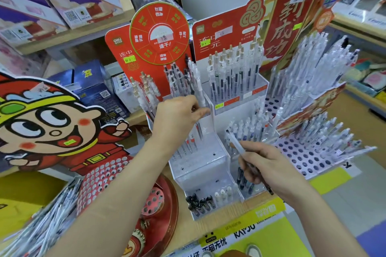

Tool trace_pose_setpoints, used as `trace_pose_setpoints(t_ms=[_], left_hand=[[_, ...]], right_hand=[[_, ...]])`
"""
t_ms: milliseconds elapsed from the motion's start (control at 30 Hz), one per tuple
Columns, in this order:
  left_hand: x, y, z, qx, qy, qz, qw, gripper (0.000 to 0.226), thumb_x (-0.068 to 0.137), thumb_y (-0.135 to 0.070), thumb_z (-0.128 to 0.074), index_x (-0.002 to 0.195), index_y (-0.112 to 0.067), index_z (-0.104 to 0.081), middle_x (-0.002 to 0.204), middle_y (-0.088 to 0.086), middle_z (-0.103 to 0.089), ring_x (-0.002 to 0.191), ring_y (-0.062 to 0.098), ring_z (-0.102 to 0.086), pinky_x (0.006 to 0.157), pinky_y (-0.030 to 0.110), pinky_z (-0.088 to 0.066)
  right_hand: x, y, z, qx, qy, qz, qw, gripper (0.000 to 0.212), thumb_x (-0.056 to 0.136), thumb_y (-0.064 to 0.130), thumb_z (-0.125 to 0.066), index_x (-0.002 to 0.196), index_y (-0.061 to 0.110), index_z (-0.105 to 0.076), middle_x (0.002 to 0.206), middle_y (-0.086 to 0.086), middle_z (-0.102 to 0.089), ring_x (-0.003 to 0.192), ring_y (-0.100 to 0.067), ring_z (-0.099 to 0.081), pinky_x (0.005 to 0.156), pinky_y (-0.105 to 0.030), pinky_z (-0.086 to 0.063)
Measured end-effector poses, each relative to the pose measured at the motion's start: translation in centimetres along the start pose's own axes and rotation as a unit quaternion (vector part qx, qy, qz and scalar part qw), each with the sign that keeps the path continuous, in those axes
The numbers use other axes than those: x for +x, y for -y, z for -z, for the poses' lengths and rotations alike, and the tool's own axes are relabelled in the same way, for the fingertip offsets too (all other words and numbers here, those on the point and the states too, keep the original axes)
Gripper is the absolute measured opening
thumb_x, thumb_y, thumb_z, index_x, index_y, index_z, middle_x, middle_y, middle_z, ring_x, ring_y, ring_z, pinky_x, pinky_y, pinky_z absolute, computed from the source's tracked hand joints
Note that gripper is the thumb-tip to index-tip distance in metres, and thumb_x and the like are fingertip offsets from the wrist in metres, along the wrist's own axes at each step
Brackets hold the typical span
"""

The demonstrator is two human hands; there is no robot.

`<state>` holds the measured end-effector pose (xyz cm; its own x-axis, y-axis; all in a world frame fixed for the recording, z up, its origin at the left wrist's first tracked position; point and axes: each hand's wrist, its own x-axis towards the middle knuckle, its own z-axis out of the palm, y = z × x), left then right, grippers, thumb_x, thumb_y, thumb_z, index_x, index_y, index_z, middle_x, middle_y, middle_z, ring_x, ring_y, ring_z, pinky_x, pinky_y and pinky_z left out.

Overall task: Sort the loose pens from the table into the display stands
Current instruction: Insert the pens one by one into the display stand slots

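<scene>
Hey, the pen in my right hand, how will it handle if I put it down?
The pen in the right hand looks slim, round and straight, so probably stiff and apt to roll on a flat top. Its pale plastic barrel suggests it is light, maybe slick.

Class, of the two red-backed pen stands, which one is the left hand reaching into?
The stand with the round wheel sign: the left hand pinches a white pen there; the other stand is untouched.

We record one white pen (237, 145) tilted up-left in the right hand (265, 167), before the clear tiered display stand (200, 165). A second white pen (197, 87) stands near upright in its top tier, pinched by the left hand (177, 119). More loose pens (48, 221) lie heaped lower left.
</scene>
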<state>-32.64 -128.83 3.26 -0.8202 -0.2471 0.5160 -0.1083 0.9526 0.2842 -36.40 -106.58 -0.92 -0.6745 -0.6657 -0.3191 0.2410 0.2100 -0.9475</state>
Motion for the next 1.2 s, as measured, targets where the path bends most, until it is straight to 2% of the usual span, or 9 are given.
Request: trace_pose_setpoints(t_ms=[133,400,567,667,733,867,1000,1100,1200], left_hand=[[-0.2,0.2,-0.9,0.041,0.005,-0.032,0.999,0.042,0.082,-0.048,-0.06,0.063,-0.01,-0.059,0.051,0.002,-0.054,0.046,0.021,-0.053,0.042,0.035,-0.048],[-0.8,0.0,-1.5,0.155,0.101,-0.077,0.98,0.045,0.081,-0.039,-0.074,0.055,-0.013,-0.049,0.041,0.002,-0.041,0.035,0.023,-0.044,0.04,0.023,-0.035],[0.1,-1.5,-0.5,0.232,0.232,-0.044,0.944,0.042,0.1,-0.045,-0.039,0.086,-0.012,-0.06,0.078,0.002,-0.063,0.075,0.024,-0.061,0.066,0.032,-0.046],[0.1,-1.2,0.5,0.138,0.265,-0.012,0.954,0.031,0.096,-0.037,-0.053,0.12,-0.018,-0.061,0.103,0.002,-0.069,0.099,0.025,-0.063,0.086,0.038,-0.05],[0.1,-1.1,1.1,0.104,0.284,0.004,0.953,0.032,0.095,-0.023,-0.058,0.127,-0.022,-0.057,0.109,0.0,-0.068,0.104,0.023,-0.061,0.092,0.037,-0.047],[-0.3,-0.2,0.6,0.119,0.228,-0.021,0.966,0.011,0.095,-0.019,-0.057,0.103,-0.015,-0.063,0.086,0.004,-0.07,0.086,0.027,-0.063,0.081,0.036,-0.049],[-0.9,0.5,-0.8,0.109,0.153,-0.054,0.981,0.013,0.087,-0.017,-0.068,0.082,-0.006,-0.063,0.06,0.01,-0.061,0.058,0.033,-0.059,0.059,0.042,-0.052],[-1.3,0.8,-1.8,0.143,0.119,-0.088,0.979,0.025,0.08,-0.017,-0.077,0.07,-0.005,-0.058,0.05,0.007,-0.052,0.042,0.029,-0.051,0.042,0.039,-0.049],[-1.5,0.8,-2.1,0.166,0.105,-0.119,0.973,0.03,0.078,-0.016,-0.079,0.064,-0.007,-0.055,0.05,0.004,-0.047,0.042,0.027,-0.049,0.038,0.034,-0.046]], right_hand=[[-0.3,-0.1,0.2,0.037,0.017,-0.006,0.999,0.032,0.101,0.015,-0.048,0.129,0.029,-0.058,0.07,-0.004,-0.058,0.049,-0.021,-0.051,0.045,-0.027,-0.033],[-0.4,0.0,0.4,0.04,0.009,-0.004,0.999,0.032,0.099,0.014,-0.051,0.129,0.022,-0.059,0.061,0.0,-0.054,0.042,-0.01,-0.036,0.04,-0.019,-0.029],[-0.3,-0.1,0.4,0.044,0.025,-0.002,0.999,0.029,0.1,0.013,-0.05,0.122,0.026,-0.063,0.063,-0.002,-0.052,0.044,-0.011,-0.035,0.041,-0.02,-0.028],[-0.2,-0.4,0.7,0.066,0.023,-0.014,0.997,0.033,0.1,0.005,-0.046,0.12,0.024,-0.064,0.067,-0.003,-0.054,0.047,-0.012,-0.037,0.044,-0.022,-0.026],[-0.1,-0.8,0.8,0.099,0.022,-0.029,0.994,0.037,0.098,-0.003,-0.043,0.126,0.014,-0.061,0.072,-0.006,-0.056,0.051,-0.013,-0.04,0.044,-0.022,-0.028],[-0.3,-1.0,0.9,0.194,0.041,-0.044,0.979,0.038,0.093,0.004,-0.053,0.129,0.013,-0.059,0.076,-0.009,-0.06,0.053,-0.019,-0.05,0.042,-0.023,-0.035],[-0.5,-1.0,0.8,0.251,0.053,-0.064,0.965,0.041,0.082,0.019,-0.059,0.123,0.023,-0.064,0.075,-0.014,-0.058,0.047,-0.019,-0.04,0.038,-0.02,-0.025],[-0.2,-1.3,1.0,0.269,0.065,-0.077,0.958,0.041,0.087,0.01,-0.055,0.127,0.012,-0.062,0.076,-0.014,-0.056,0.05,-0.016,-0.036,0.04,-0.02,-0.022],[-0.3,-1.1,1.2,0.269,0.097,-0.071,0.955,0.044,0.081,0.002,-0.052,0.123,0.006,-0.066,0.077,-0.012,-0.055,0.056,-0.016,-0.042,0.044,-0.021,-0.028]])
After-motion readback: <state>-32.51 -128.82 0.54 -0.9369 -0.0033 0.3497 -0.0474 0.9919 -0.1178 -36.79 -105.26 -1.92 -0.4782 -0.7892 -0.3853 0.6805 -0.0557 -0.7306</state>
